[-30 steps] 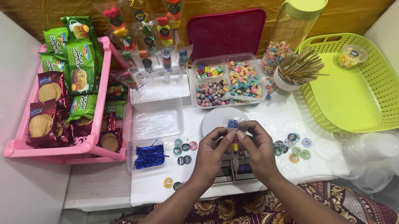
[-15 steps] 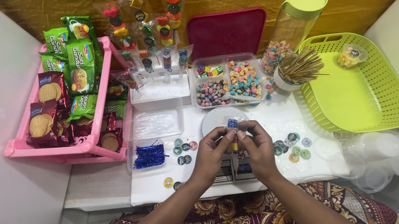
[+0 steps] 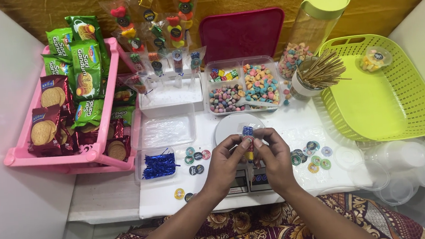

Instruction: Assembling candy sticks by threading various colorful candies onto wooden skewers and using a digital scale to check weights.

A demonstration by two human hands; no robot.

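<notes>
From the head camera I see my left hand point(image 3: 224, 160) and right hand point(image 3: 275, 155) meeting over the white table point(image 3: 293, 123), both pinched shut on a candy skewer point(image 3: 247, 138) held upright between the fingertips, just in front of a round white scale plate point(image 3: 228, 126). My fingers cover most of the skewer, so I can only make out a blue piece at its top and bits of red and yellow below; any wrapping on it is too hard to tell. The scale's body is largely hidden under my hands. Round stickers point(image 3: 311, 156) lie scattered to the right, blue twist ties point(image 3: 158, 165) fill a small clear tray to the left. Behind sit a divided candy box point(image 3: 242, 85), a cup of wooden sticks point(image 3: 315, 73), a green basket point(image 3: 389, 120) and a pink biscuit tray point(image 3: 23, 152). Clear cups point(image 3: 403, 165) at the right blur against the white surface.
</notes>
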